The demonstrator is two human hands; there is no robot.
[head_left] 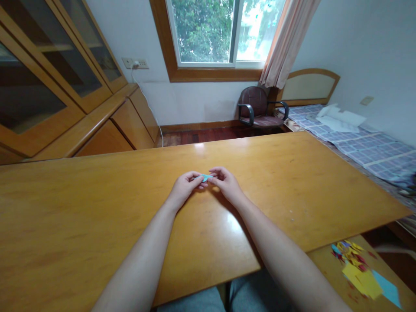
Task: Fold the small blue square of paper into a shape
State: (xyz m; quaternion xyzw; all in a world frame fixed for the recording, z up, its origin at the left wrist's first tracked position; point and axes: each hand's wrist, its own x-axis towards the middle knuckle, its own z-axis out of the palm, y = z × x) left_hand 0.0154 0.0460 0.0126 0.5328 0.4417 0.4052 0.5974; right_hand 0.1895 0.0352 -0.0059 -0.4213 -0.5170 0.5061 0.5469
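Between my two hands is a small light-blue piece of folded paper point(206, 177), held just over the wooden table top. My left hand point(186, 185) is closed on its left end, with the thumb on the near side. On the right end, my right hand point(226, 184) pinches the paper between thumb and fingers. Fingertips cover both ends, so only the middle of the paper shows and its full shape is hidden.
The wide wooden table point(97, 203) spreads around my forearms. Lower right, a lower surface holds yellow paper sheets point(362, 281), a light-blue sheet point(386, 288) and a pile of small colourful paper pieces point(349, 252). Beyond the table stand a chair point(256, 108) and a bed point(364, 138).
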